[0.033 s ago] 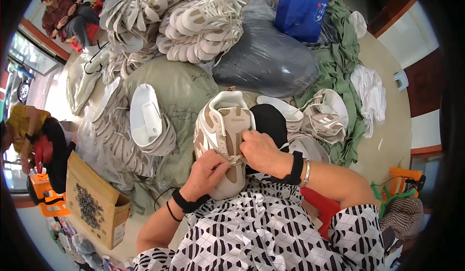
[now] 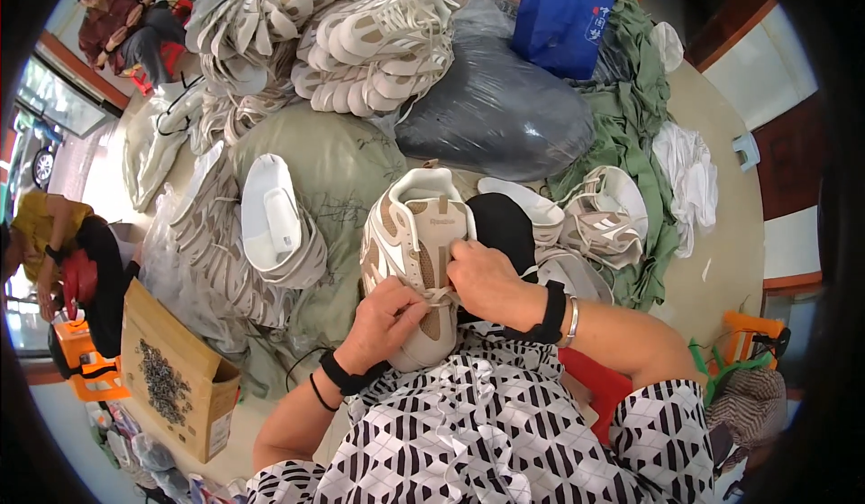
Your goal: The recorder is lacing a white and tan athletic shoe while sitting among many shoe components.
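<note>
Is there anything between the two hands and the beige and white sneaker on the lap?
Nothing visible. The left hand and the right hand both rest directly on the beige and white sneaker, their fingers pinching its pale lace near the middle. The black rounded object lies beside it, not between.

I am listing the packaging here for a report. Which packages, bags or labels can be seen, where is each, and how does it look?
Cardboard box: lower left, brown, open flap, dark speckled patch on its side.
Blue bag: top centre-right, flat, with a small mark.
Dark plastic sack: below it, bulging, shiny grey.
Tongue label: on the beige-and-white shoe that both hands hold, small.
</note>
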Action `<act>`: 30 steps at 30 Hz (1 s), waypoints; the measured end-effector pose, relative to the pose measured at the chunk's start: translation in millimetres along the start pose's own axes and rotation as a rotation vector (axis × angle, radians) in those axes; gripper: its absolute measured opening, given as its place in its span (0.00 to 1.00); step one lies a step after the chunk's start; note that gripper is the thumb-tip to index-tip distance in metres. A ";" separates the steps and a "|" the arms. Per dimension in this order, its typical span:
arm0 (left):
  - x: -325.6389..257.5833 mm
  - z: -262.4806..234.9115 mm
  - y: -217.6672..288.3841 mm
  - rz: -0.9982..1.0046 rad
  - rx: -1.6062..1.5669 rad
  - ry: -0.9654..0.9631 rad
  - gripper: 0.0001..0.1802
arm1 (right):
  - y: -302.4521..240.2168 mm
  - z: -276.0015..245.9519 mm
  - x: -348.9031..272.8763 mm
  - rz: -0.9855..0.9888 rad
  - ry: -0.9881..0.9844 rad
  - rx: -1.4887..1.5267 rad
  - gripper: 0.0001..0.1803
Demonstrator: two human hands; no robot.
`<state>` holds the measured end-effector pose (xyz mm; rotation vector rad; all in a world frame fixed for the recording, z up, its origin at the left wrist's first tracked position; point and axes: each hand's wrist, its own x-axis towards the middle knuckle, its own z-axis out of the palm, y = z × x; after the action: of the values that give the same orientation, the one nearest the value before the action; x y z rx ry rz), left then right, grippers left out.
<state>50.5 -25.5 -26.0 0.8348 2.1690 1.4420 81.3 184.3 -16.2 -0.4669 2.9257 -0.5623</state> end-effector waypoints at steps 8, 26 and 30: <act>-7.9 -1.8 -16.6 -0.158 -0.197 0.149 0.09 | 12.2 -67.7 30.0 0.159 0.515 1.550 0.08; 7.9 9.0 -8.6 -0.242 -0.013 0.291 0.11 | 29.4 -5.0 -1.2 0.423 0.017 1.483 0.10; 21.0 -3.9 10.1 0.193 0.823 0.222 0.07 | 20.0 -4.5 -0.5 0.305 0.000 1.352 0.10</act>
<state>35.2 -11.1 -15.2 1.2096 2.9673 0.6876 75.4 203.7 -19.6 0.1605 1.8481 -2.0945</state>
